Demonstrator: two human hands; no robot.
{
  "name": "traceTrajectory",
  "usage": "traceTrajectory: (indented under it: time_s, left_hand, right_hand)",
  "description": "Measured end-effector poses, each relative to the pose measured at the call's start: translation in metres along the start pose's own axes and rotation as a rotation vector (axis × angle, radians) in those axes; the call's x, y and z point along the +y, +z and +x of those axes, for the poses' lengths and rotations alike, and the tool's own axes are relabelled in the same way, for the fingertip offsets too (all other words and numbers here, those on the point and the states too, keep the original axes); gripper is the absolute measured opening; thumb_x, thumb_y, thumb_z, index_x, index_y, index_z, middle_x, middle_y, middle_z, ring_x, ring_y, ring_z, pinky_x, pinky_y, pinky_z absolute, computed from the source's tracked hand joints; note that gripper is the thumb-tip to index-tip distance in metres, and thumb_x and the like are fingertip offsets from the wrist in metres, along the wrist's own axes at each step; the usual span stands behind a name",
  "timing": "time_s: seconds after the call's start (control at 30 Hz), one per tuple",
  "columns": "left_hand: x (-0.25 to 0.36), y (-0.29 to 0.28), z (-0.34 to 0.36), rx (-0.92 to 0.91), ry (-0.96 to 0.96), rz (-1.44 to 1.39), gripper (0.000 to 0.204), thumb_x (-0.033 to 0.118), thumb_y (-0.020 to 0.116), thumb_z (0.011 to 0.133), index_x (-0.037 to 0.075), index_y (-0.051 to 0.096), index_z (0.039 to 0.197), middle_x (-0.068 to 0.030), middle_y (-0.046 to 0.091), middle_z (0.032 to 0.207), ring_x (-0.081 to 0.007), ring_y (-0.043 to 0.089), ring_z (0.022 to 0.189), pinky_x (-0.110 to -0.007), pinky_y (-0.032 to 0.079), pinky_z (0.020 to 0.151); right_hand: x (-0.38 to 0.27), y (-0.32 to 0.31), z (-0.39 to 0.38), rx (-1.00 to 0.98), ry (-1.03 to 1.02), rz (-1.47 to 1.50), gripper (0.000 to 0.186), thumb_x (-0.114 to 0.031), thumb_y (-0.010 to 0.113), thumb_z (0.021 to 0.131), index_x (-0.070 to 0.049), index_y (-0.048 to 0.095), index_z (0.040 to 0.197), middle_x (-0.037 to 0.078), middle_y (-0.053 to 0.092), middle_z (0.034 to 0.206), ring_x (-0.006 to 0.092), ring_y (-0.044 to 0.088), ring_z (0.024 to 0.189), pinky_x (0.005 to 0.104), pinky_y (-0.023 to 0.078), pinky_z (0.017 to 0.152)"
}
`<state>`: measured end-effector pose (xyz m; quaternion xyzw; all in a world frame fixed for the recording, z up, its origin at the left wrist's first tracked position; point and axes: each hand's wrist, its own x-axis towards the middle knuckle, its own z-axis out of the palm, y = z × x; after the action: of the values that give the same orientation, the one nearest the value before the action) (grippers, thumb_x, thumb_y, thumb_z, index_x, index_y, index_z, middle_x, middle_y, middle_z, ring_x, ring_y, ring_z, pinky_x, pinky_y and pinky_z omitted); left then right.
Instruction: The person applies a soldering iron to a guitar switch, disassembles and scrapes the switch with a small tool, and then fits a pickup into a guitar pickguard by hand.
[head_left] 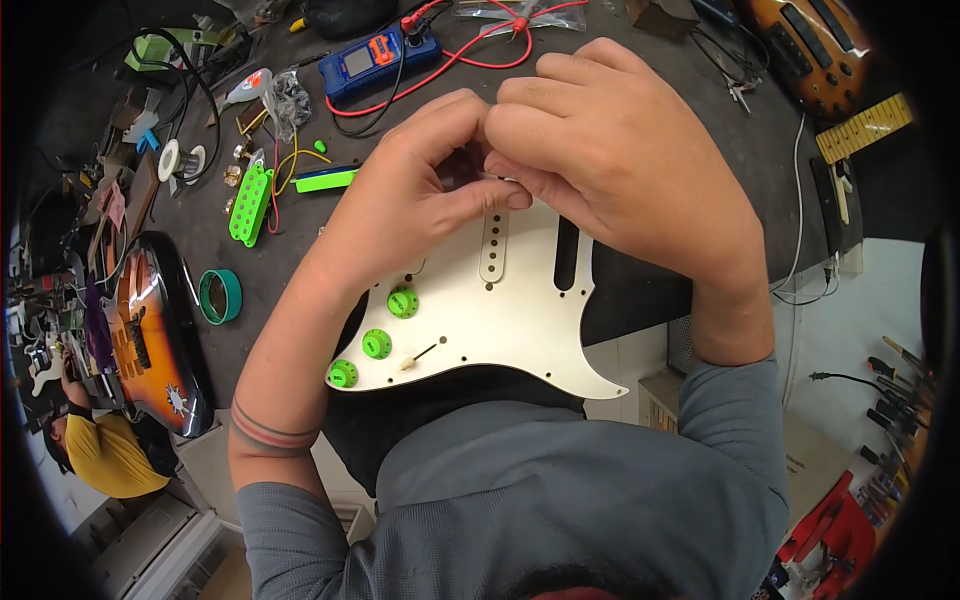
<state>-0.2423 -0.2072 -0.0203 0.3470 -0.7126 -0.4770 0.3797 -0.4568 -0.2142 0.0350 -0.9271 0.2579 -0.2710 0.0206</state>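
A cream guitar pickguard (525,325) lies in front of me at the near edge of the bench. It carries green control knobs (377,344), a switch with a pale tip (407,363) and a cream single-coil pickup (492,250) in its middle slot. My left hand (430,180) and my right hand (600,150) meet above its far edge. Both have bent fingers and thumbs pinched together, almost touching each other. Whatever lies between the fingertips is hidden or too small to name. The slot to the right of the pickup is open and dark.
Left of my hands lie a green pickup cover (250,205), a green-sided pickup (326,180) and a teal tape roll (220,296). A blue multimeter (380,65) with red leads sits beyond. Sunburst guitar bodies (160,340) flank the bench. A person in yellow (110,455) works at far left.
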Motion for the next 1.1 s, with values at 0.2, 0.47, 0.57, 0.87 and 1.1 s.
traceTrajectory:
  time_s: [0.2, 0.47, 0.57, 0.87, 1.1]
  left_hand:
    - [0.004, -0.017, -0.003, -0.134, -0.106, -0.167, 0.019, 0.008, 0.071, 0.1, 0.001, 0.074, 0.117, -0.0039, 0.067, 0.1, -0.0123, 0.066, 0.091, -0.03, 0.054, 0.087]
    - [-0.003, -0.009, 0.0, -0.084, -0.079, -0.17, 0.015, 0.001, 0.073, 0.096, 0.002, 0.076, 0.111, -0.0035, 0.067, 0.097, -0.0112, 0.062, 0.085, -0.029, 0.053, 0.08]
    - [-0.003, -0.015, 0.004, -0.118, -0.096, 0.114, 0.016, 0.003, 0.08, 0.09, 0.002, 0.072, 0.104, -0.0023, 0.064, 0.093, -0.0099, 0.058, 0.08, -0.028, 0.05, 0.073]
    - [0.006, -0.008, -0.002, -0.078, -0.177, -0.081, 0.019, 0.008, 0.083, 0.091, 0.0, 0.071, 0.103, -0.001, 0.065, 0.095, -0.0096, 0.059, 0.086, -0.029, 0.05, 0.075]
    - [-0.001, -0.007, -0.001, -0.105, -0.072, -0.167, 0.016, 0.006, 0.077, 0.096, 0.0, 0.071, 0.11, -0.0037, 0.068, 0.099, -0.0109, 0.066, 0.089, -0.028, 0.055, 0.083]
  right_hand:
    - [0.002, -0.002, -0.004, -0.049, -0.023, 0.005, 0.015, -0.01, 0.068, 0.083, -0.01, 0.06, 0.096, 0.003, 0.056, 0.089, 0.0256, 0.059, 0.091, 0.0379, 0.044, 0.083]
    - [-0.002, -0.006, -0.001, -0.002, 0.045, 0.125, 0.013, -0.012, 0.071, 0.087, -0.009, 0.061, 0.095, 0.003, 0.06, 0.082, 0.027, 0.061, 0.075, 0.0405, 0.046, 0.075]
    - [0.0, -0.002, -0.001, 0.032, 0.109, -0.079, 0.018, -0.02, 0.075, 0.091, -0.009, 0.062, 0.094, 0.004, 0.061, 0.077, 0.0282, 0.06, 0.065, 0.0424, 0.046, 0.068]
    - [0.002, -0.002, -0.002, -0.042, -0.004, 0.083, 0.009, -0.01, 0.066, 0.09, -0.008, 0.06, 0.096, 0.005, 0.06, 0.093, 0.0264, 0.06, 0.083, 0.0375, 0.044, 0.078]
    - [0.005, 0.002, -0.001, -0.008, -0.066, 0.138, 0.014, -0.009, 0.066, 0.087, -0.009, 0.062, 0.1, 0.006, 0.059, 0.093, 0.0268, 0.06, 0.081, 0.0381, 0.044, 0.074]
